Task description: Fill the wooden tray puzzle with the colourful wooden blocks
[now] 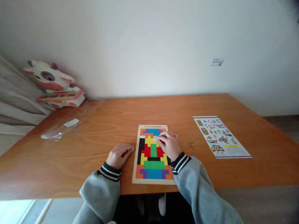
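Note:
A wooden puzzle board [135,174] with many coloured block pieces lies near the table's front edge. Over its upper right part is my right hand [168,143], thumb and fingertips pinched together at the board's surface. Something small and pale shows at those fingertips, too small to make out. My left hand [119,155] rests on the table just left of the board, fingers together and curled a little, with no object visible in it. The right wrist and sleeve cover part of the board's right edge.
A printed sheet [220,137] lies on the right of the wooden table [121,118]. Clear plastic wrapping [70,126] is on the left. Behind it, a cow-shaped toy with a keyboard [62,85] stands by the wall and curtain.

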Demonstrator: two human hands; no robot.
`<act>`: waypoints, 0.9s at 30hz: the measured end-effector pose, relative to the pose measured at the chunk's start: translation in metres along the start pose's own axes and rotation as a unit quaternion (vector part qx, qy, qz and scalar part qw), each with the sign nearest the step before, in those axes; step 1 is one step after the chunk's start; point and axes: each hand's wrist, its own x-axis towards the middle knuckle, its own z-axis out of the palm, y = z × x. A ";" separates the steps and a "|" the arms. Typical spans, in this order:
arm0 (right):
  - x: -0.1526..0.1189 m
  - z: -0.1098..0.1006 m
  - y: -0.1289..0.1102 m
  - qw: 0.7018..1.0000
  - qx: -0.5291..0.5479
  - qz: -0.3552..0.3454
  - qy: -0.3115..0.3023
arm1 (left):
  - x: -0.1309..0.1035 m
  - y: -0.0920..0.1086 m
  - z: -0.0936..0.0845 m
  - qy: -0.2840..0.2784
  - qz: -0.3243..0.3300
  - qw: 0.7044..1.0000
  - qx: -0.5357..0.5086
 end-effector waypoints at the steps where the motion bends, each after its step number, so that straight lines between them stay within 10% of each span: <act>1: -0.001 0.000 -0.001 1.000 -0.003 -0.002 0.001 | -0.001 0.000 -0.001 0.002 -0.003 1.000 -0.003; 7: -0.004 -0.003 -0.001 1.000 -0.010 -0.008 0.012 | -0.002 0.009 0.001 0.022 -0.110 0.990 -0.086; 12: -0.004 -0.007 0.003 0.996 0.068 -0.034 0.049 | 0.020 0.027 0.022 0.069 -0.261 0.927 -0.262; 20: -0.002 -0.005 0.004 0.986 0.143 -0.089 0.017 | 0.072 0.037 0.073 0.031 -0.248 0.899 -0.360; 27: 0.000 -0.010 0.006 0.971 0.232 0.021 0.055 | 0.069 0.036 0.089 0.036 -0.256 0.878 -0.402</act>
